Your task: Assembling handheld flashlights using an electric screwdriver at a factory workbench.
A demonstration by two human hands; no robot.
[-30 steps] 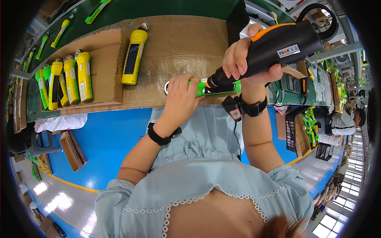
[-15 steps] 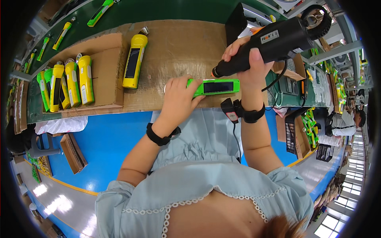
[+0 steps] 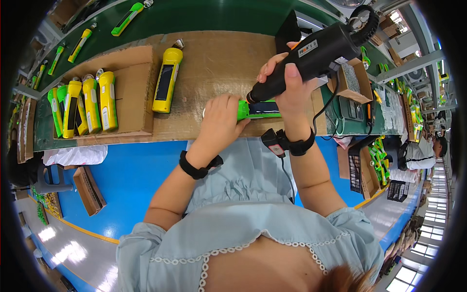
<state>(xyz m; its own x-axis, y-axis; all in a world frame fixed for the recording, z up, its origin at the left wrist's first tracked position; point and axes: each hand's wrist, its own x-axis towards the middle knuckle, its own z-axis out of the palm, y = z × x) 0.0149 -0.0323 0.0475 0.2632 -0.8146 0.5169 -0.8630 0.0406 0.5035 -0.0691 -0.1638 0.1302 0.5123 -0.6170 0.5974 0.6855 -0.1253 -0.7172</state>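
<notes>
A green flashlight point(image 3: 263, 116) with a dark solar panel lies sideways on the cardboard-covered bench top point(image 3: 214, 58). My left hand point(image 3: 221, 116) is closed around its left end and presses it down. In my right hand point(image 3: 291, 80) is a black electric screwdriver point(image 3: 304, 58), gripped around its body and tilted. Its tip meets or hovers just over the flashlight near my left fingers; I cannot tell whether they touch. The right part of the flashlight is partly covered by my right hand. To the left lies a yellow flashlight point(image 3: 168, 80) with its head end loose.
An open cardboard box point(image 3: 134, 97) at the left holds several yellow and green flashlights. More flashlights point(image 3: 127, 19) lie along the green surface behind. At the right stands a small carton of screws point(image 3: 351, 82), and the screwdriver's cable point(image 3: 318, 116) hangs beside my right wrist.
My right hand has brought the electric screwdriver left and down, its tip now at the flashlight's panel end. My left hand keeps its hold on the flashlight.
</notes>
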